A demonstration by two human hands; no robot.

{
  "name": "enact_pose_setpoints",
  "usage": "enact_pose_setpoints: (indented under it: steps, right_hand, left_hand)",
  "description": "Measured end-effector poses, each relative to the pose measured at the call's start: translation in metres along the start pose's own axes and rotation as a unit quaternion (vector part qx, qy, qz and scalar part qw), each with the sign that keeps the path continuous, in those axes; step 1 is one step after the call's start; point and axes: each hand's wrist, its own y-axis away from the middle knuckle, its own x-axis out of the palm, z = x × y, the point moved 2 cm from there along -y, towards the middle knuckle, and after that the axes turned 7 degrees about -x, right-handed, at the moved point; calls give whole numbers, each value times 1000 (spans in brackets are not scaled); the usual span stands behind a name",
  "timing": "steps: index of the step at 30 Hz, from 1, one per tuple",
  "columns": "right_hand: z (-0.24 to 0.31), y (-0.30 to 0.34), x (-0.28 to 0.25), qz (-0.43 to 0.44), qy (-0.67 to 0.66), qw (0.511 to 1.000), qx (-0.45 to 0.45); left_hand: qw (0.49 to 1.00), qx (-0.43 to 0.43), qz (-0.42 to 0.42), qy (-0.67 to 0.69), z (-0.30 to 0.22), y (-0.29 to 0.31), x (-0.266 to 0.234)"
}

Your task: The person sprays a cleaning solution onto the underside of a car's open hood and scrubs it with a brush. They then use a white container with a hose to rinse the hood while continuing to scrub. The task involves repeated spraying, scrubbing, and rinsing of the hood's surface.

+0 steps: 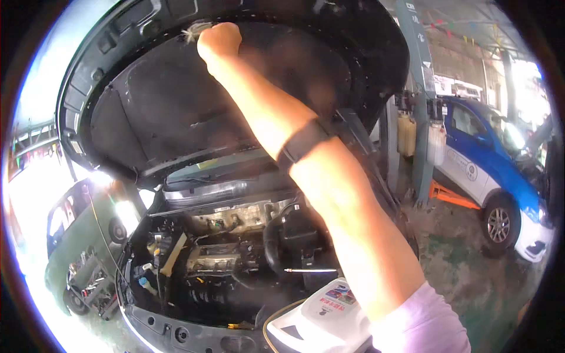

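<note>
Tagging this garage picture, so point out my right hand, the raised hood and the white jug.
Right hand [221, 40], head view, middle of the fist.
Raised hood [182, 97], head view, on its underside.
White jug [327, 327], head view, on its body.

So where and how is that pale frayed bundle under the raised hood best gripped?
Probably by its right end, from the lower right, where the right hand closes on it: the loose strands of the pale frayed bundle stick out leftward, and the hood lies behind it.
</note>
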Motion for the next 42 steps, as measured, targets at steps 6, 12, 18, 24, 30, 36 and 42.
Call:
enact_pose_setpoints:
  steps: [6, 12, 18, 24, 30, 36, 42]
  right_hand:
    - [-57, -25, -98, 55, -208, 952, 215]
    - [-151, -64, -270, -73, -250, 902, 346]
    - [-212, -23, -334, -227, -185, 874, 387]
    - [-173, -24, -252, -238, -169, 887, 357]
    - [-95, -22, -137, -110, -172, 944, 258]
    - [-37, 5, 16, 46, -85, 991, 95]
    - [22, 79, 179, 115, 44, 992, -11]
  left_hand:
    - [999, -6, -39, 3, 0, 9, -1]
    - [997, 5, -79, 22, -8, 11, -4]
    - [996, -32, -33, 81, 6, 12, 14]
    - [989, -36, -52, 132, 23, 8, 40]
    - [986, -63, -28, 154, 31, 8, 42]
    - [975, 11, 74, 207, 79, -25, 36]
    - [967, -73, 142, 198, 134, -136, 44]
